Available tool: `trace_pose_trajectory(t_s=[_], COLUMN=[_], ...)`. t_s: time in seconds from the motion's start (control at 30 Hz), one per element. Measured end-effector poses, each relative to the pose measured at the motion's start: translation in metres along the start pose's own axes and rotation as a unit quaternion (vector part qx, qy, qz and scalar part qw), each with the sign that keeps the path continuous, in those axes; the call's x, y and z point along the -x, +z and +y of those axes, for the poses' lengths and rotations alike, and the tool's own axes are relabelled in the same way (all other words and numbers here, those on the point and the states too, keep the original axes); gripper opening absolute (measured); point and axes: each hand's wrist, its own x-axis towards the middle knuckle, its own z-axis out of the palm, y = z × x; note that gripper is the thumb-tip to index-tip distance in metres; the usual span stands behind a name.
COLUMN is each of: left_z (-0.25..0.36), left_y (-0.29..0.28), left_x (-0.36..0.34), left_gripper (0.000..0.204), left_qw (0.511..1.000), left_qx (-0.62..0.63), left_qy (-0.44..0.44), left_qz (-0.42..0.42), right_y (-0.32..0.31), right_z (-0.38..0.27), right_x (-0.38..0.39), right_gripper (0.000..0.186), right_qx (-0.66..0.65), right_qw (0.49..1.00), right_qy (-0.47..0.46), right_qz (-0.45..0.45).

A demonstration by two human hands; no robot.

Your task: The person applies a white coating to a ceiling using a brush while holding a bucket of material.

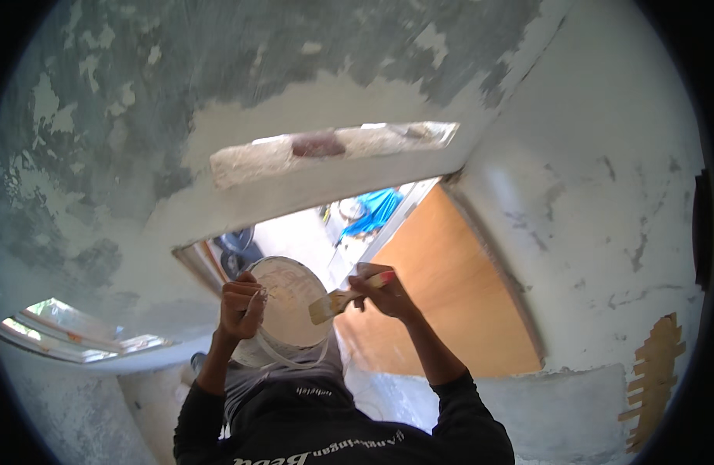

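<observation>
My left hand point(241, 308) is closed on the left side of the rim of a white bucket point(251, 354), which I hold in front of my body. Pale, whitish paint point(289, 296) shows inside the bucket. Its thin handle hangs down on the near side. In my right hand point(384, 296) is a paintbrush point(326, 308) with a wide head, its bristles pointing left over the bucket's right rim. Whether the bristles touch the paint, I cannot tell. The tip of the brush handle is red.
A patchy grey and white wall point(241, 77) rises ahead, with a small recessed opening point(279, 159) above a doorway. A wooden door point(442, 294) stands ajar at right. Beyond it lies a blue sheet point(376, 213). A window point(70, 337) is at left.
</observation>
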Motion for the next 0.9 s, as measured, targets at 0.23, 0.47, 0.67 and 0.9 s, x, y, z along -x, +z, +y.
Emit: trace_pose_trajectory(t_s=[0.23,0.47,0.67,0.9], left_z=[0.009,0.004,-0.008,0.001], left_y=[0.020,0.025,0.040,0.061], left_x=[0.048,0.050,0.045,0.040], left_gripper=[0.036,0.035,0.039,0.041], left_qw=[0.999,0.997,0.994,0.992], left_qx=[-0.023,-0.012,0.007,0.020], left_qy=[-0.025,-0.060,-0.080,-0.086], left_qz=[-0.012,-0.040,-0.076,-0.092], right_y=[0.091,0.093,0.089,0.082], right_z=[0.086,0.113,0.110,0.146], right_x=[-0.003,-0.001,0.016,0.029], right_gripper=[0.018,0.034,0.036,0.036], right_qx=[0.299,0.329,0.347,0.265], right_qw=[0.941,0.936,0.929,0.957], right_qy=[-0.135,-0.101,0.073,-0.106], right_qz=[-0.078,-0.077,-0.106,0.047])
